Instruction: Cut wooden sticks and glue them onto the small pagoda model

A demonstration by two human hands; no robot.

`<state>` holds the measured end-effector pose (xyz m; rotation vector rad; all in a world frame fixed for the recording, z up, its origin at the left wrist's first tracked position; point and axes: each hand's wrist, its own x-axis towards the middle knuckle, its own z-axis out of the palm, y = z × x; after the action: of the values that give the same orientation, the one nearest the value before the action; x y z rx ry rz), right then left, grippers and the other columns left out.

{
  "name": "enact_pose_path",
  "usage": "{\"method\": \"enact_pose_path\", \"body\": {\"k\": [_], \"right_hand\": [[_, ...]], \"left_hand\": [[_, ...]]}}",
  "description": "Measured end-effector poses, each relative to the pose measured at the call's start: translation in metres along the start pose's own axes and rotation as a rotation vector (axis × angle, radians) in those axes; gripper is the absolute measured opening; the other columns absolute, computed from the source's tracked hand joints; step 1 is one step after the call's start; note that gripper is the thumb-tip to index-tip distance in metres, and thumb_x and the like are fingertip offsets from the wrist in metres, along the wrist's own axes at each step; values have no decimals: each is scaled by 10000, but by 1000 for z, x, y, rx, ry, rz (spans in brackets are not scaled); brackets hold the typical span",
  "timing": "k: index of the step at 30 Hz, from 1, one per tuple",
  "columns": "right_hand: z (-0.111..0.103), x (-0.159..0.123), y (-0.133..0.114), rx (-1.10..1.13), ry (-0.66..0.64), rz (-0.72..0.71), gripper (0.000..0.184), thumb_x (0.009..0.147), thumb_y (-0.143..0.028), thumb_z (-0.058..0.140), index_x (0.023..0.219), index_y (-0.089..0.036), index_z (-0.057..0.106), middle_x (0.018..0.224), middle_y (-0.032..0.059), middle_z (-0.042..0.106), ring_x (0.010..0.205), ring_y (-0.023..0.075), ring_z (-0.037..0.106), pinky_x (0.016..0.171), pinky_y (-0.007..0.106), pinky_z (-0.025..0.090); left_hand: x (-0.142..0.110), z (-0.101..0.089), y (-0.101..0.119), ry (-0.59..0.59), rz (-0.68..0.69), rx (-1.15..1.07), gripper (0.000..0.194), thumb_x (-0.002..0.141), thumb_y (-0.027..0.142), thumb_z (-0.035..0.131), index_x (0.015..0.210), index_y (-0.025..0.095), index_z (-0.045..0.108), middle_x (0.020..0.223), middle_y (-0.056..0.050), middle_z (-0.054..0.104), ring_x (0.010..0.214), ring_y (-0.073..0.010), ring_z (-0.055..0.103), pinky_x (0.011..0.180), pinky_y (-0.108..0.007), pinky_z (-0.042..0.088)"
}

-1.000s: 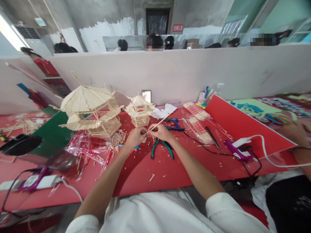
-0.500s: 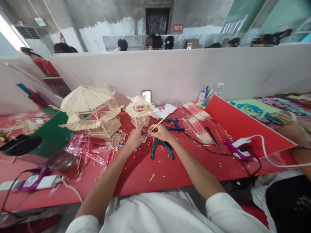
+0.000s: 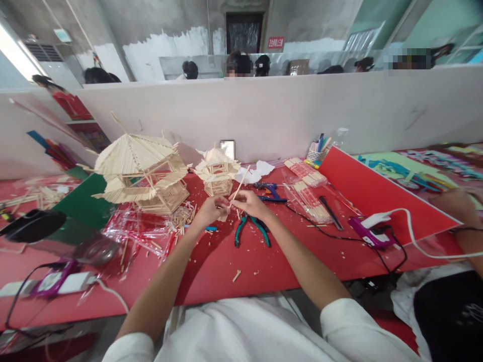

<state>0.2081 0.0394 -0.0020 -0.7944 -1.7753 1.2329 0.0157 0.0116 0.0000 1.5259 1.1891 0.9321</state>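
Observation:
A thin wooden stick [image 3: 242,181] slants up and to the right from between my fingertips. My right hand [image 3: 249,204] pinches it near its lower end. The fingertips of my left hand [image 3: 211,210] are closed at that same lower end, meeting the right hand's fingers. Just behind the hands stands a small stick-built pavilion [image 3: 217,173] with a tiered roof. Green-handled pliers [image 3: 238,231] lie open on the table, close below my right hand. A blue glue gun [image 3: 272,191] rests beyond that hand.
A larger stick pavilion [image 3: 136,161] stands at left, near crumpled plastic wrap [image 3: 132,229] and a bottle [image 3: 94,249]. Packs of sticks [image 3: 311,201], a black pen-like tool [image 3: 330,213], a leaning red board [image 3: 377,193] and a power strip [image 3: 372,235] are right. A co-worker's arm [image 3: 466,226] shows there.
The stick has swung from a low slant to a steeper one, its upper end moving left and up. Both hands remain together in nearly the same place.

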Motion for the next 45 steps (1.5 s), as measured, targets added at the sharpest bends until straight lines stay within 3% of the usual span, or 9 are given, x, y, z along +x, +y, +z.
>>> {"method": "enact_pose_path", "body": {"k": [8,19,31,35,38,41,45], "right_hand": [[-1,1,1,34,-10,-3,225,782,-332,710,916,-154,679,812,50,727,718,184,691,727,322,569],[-3,1,0,50,-16,17,239,790,-355,702,926,-161,676,835,51,730,726,182,695,710,310,567],[-4,4,6,-4,23,-24,238,824,-368,672,944,-163,663,887,57,731,770,184,698,748,303,555],[-30,5,9,-253,167,-50,250,900,-361,573,1041,-168,647,995,87,724,880,199,691,805,317,540],[-54,-4,7,-708,240,27,321,886,-369,621,1136,-168,624,1097,130,696,1016,255,656,915,376,493],[-68,-17,4,-1065,132,253,595,812,-531,705,1248,-144,585,1271,233,604,1187,381,573,968,466,449],[-67,-24,0,-1219,-53,444,705,745,-652,720,1231,-155,602,1352,260,543,1248,453,512,979,536,423]], "left_hand": [[1,2,-1,-36,-10,-70,464,576,374,891,895,129,660,777,-58,735,721,-185,706,699,-298,557],[0,6,3,-32,4,-84,464,628,391,866,941,147,627,830,-57,725,734,-174,705,717,-316,581],[2,4,-2,6,-17,-120,483,594,336,883,919,160,573,703,-8,686,679,-168,690,722,-326,571],[3,2,-4,38,-46,-135,493,580,329,895,900,159,561,678,11,664,656,-158,683,722,-332,578],[3,2,-5,53,-48,-148,503,585,320,897,921,157,561,687,20,656,664,-157,689,728,-336,582],[3,2,-5,60,-59,-194,538,577,312,905,952,154,553,694,24,664,664,-157,699,744,-346,586],[2,1,-5,59,-68,-258,583,558,319,919,971,148,544,727,5,697,714,-171,723,798,-366,591]]}}
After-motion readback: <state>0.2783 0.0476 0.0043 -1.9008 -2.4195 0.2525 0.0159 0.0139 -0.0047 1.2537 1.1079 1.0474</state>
